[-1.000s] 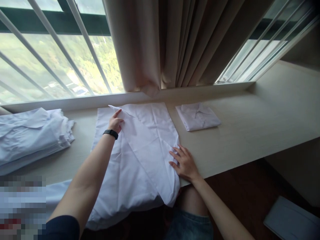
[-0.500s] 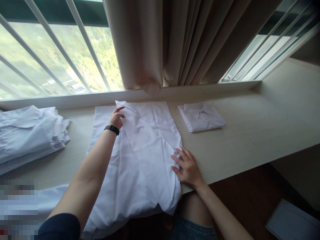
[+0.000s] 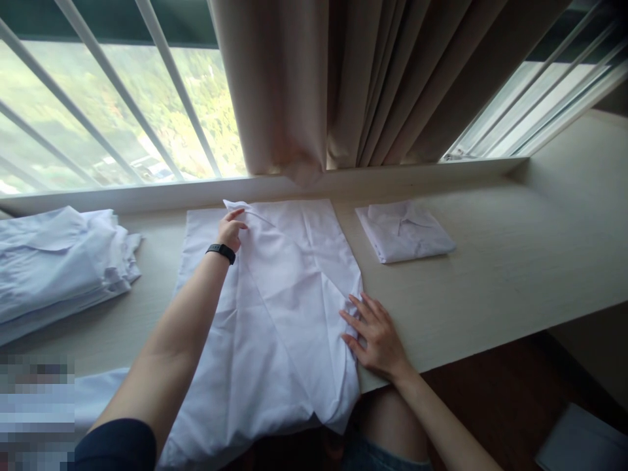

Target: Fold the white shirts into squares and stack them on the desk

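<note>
A white garment lies partly folded on the pale wooden surface, its lower part hanging over the front edge. At its upper left, my left hand has its fingers curled on the cloth, thumb and forefinger near a raised corner. Its exact grip on the cloth is partly hidden. My right hand rests on the garment's right edge, fingers spread and stretched out. To the right lies a neatly folded white garment with its collar area on top. A pile of white garments sits at the left.
The long pale tabletop runs along a barred window, with a raised ledge behind. Heavy beige curtains hang at the back. A pale flat object is low at the right. Blurred blocks cover the lower left corner.
The raised corner at my left hand has shifted slightly left, and the creases beside it have changed. My right hand stays on the right edge. The view has turned slightly left.
</note>
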### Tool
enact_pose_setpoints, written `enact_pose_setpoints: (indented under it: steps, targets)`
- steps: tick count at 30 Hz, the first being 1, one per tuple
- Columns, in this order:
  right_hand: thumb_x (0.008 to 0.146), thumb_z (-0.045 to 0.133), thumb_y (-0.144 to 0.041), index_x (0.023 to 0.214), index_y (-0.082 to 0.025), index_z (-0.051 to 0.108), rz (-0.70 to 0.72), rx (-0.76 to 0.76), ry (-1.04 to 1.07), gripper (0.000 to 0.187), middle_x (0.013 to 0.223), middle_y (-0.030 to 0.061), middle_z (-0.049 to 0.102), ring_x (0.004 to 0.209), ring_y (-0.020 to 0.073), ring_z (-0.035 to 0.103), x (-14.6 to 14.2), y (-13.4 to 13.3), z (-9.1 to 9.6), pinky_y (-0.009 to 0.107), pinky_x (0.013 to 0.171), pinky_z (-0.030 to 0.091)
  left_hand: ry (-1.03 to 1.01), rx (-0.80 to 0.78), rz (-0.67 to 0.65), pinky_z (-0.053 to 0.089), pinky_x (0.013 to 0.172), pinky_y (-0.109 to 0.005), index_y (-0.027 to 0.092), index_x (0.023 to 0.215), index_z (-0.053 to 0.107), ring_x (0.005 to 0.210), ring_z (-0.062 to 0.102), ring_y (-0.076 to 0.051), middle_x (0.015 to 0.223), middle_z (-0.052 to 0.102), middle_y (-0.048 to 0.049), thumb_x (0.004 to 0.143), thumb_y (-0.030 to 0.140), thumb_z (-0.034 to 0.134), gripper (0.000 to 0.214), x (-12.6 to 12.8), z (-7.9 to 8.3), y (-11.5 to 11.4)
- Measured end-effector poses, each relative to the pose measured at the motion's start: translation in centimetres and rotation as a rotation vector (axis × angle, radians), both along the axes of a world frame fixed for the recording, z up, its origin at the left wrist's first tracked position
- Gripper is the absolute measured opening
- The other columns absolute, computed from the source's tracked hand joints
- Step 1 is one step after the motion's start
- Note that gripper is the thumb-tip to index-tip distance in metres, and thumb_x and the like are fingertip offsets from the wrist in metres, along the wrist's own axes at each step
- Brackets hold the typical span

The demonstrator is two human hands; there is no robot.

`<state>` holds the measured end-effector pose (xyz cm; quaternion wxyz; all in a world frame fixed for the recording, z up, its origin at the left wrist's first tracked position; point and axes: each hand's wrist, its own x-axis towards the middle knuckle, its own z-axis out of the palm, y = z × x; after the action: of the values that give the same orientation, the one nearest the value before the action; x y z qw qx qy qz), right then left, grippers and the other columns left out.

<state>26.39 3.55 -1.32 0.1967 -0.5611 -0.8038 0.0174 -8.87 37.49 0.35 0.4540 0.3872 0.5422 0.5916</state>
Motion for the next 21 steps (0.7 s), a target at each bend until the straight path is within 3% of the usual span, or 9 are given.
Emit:
enact_pose_setpoints:
  steps: [3, 5, 10, 14, 16, 18, 21]
  targets:
    - [0.090, 0.061, -0.043, 0.139, -0.032, 0.058, 0.013, 0.028, -0.019, 0.051, 0.158, 0.0051, 0.038, 0.145, 0.0345, 0.033, 0.0, 0.0, -0.1, 0.056, 0.114, 0.035, 0.114, -0.104, 0.020, 0.048, 0.085, -0.036, 0.010, 0.099, 0.069, 0.087, 0.055, -0.020, 0.086, 0.062, -0.0050, 0.052, 0.002, 0.061, 0.048, -0.1, -0.7, -0.4]
    - [0.091, 0.061, -0.042, 0.139, -0.031, 0.058, 0.022, 0.046, -0.032, 0.049, 0.158, 0.0056, 0.037, 0.145, 0.0342, 0.034, 0.0, 0.0, -0.1, 0.056, 0.113, 0.036, 0.143, -0.092, 0.045, 0.048, 0.086, -0.036, 0.011, 0.099, 0.069, 0.089, 0.055, -0.020, 0.085, 0.061, -0.0037, 0.053, 0.003, 0.065, 0.046, -0.2, -0.5, -0.5]
    - [0.091, 0.061, -0.041, 0.135, -0.031, 0.062, 0.042, 0.071, -0.052, 0.046, 0.157, 0.0051, 0.039, 0.143, 0.0337, 0.036, 0.0, 0.1, -0.3, 0.054, 0.111, 0.041, 0.105, -0.010, 0.064, 0.051, 0.082, -0.028, 0.019, 0.123, 0.063, 0.089, 0.060, -0.016, 0.100, 0.062, -0.0037, 0.058, 0.014, 0.077, 0.067, -0.1, 1.6, -0.4]
    - [0.090, 0.062, -0.041, 0.136, -0.031, 0.061, 0.054, 0.083, -0.056, 0.046, 0.156, 0.0053, 0.040, 0.143, 0.0335, 0.037, 0.1, 0.2, -0.5, 0.054, 0.110, 0.042, -0.043, 0.065, -0.228, 0.055, 0.074, -0.030, 0.020, 0.131, 0.061, 0.077, 0.063, -0.016, 0.101, 0.067, -0.0057, 0.063, 0.018, 0.075, 0.070, 0.0, 3.7, -0.1]
    - [0.090, 0.062, -0.041, 0.136, -0.031, 0.061, 0.055, 0.085, -0.054, 0.047, 0.156, 0.0052, 0.040, 0.143, 0.0334, 0.038, 0.1, 0.2, -0.6, 0.054, 0.110, 0.042, -0.086, 0.096, -0.321, 0.056, 0.076, -0.033, 0.022, 0.137, 0.057, 0.080, 0.066, -0.018, 0.106, 0.069, -0.0074, 0.066, 0.022, 0.076, 0.073, 0.1, 4.0, 0.2]
    - [0.090, 0.062, -0.042, 0.136, -0.032, 0.061, 0.052, 0.086, -0.052, 0.047, 0.156, 0.0049, 0.041, 0.142, 0.0335, 0.038, 0.1, 0.2, -0.6, 0.054, 0.110, 0.042, -0.040, 0.099, -0.277, 0.056, 0.084, -0.034, 0.022, 0.141, 0.053, 0.092, 0.067, -0.021, 0.118, 0.066, -0.0100, 0.066, 0.023, 0.078, 0.079, 0.0, 3.4, 0.5]
    - [0.090, 0.062, -0.042, 0.136, -0.032, 0.060, 0.045, 0.085, -0.049, 0.048, 0.156, 0.0050, 0.040, 0.142, 0.0337, 0.038, 0.0, 0.3, -0.7, 0.055, 0.110, 0.043, 0.174, 0.037, -0.065, 0.052, 0.098, -0.037, 0.019, 0.145, 0.048, 0.115, 0.061, -0.026, 0.139, 0.055, -0.0143, 0.065, 0.018, 0.077, 0.085, -1.0, 1.7, 0.8]
